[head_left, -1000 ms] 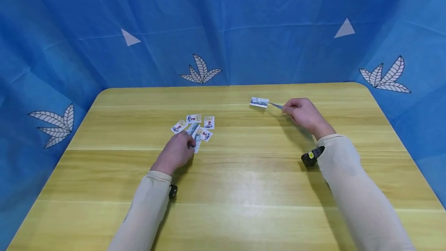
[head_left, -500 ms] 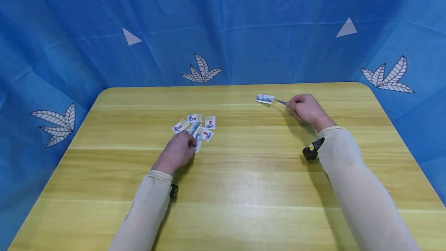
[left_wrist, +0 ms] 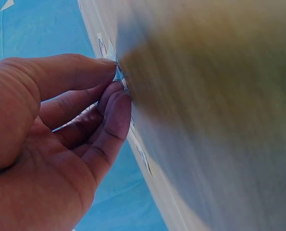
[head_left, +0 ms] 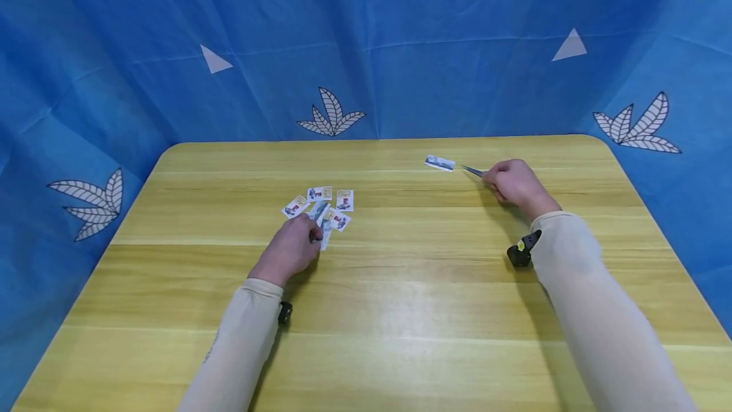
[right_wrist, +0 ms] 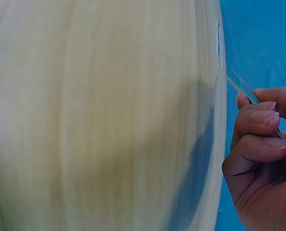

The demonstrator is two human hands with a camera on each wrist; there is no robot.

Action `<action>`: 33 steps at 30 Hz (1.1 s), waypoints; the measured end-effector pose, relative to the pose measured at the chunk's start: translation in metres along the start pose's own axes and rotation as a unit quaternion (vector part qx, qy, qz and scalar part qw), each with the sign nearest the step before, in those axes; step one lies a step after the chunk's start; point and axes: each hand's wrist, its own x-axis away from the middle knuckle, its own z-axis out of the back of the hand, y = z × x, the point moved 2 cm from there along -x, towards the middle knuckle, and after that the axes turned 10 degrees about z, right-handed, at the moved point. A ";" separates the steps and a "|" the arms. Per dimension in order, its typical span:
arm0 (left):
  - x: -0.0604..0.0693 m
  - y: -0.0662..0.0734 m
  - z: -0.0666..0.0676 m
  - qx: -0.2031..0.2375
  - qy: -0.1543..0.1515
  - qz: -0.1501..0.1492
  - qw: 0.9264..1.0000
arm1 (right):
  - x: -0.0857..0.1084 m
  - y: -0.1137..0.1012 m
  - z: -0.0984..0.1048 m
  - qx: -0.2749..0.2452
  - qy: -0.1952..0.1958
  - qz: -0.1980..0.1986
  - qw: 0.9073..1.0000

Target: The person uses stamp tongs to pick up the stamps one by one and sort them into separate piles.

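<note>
In the head view, my left hand (head_left: 290, 245) rests its fingertips on a cluster of small printed paper pieces like stamps (head_left: 318, 210). Its fingers are loosely bent, and in the left wrist view (left_wrist: 61, 125) a gap shows between thumb and fingertips, with a bluish piece behind it. Further right, my right hand (head_left: 519, 186) holds metal tweezers (head_left: 473, 171) between thumb and fingers. Their two tips stand apart in the right wrist view. Just left of the tips, a blue-and-white stamp-like piece (head_left: 440, 163) lies flat near the table's far edge, not touching them.
Several colourful stamp-like pieces, such as an upright one (head_left: 345, 200), lie fanned around the left fingertips. The wooden table (head_left: 412, 310) has rounded far corners. A blue patterned curtain (head_left: 434, 49) hangs behind it and at both sides.
The blue-and-white piece shifted rightward and has come free of the tweezers, lying flat on the table. My right hand drew back to the right. The left hand stayed in place.
</note>
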 end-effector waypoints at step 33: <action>-0.002 0.002 0.000 -0.020 -0.004 -0.011 1.000 | 0.032 -0.044 -0.040 0.052 -0.075 0.077 0.993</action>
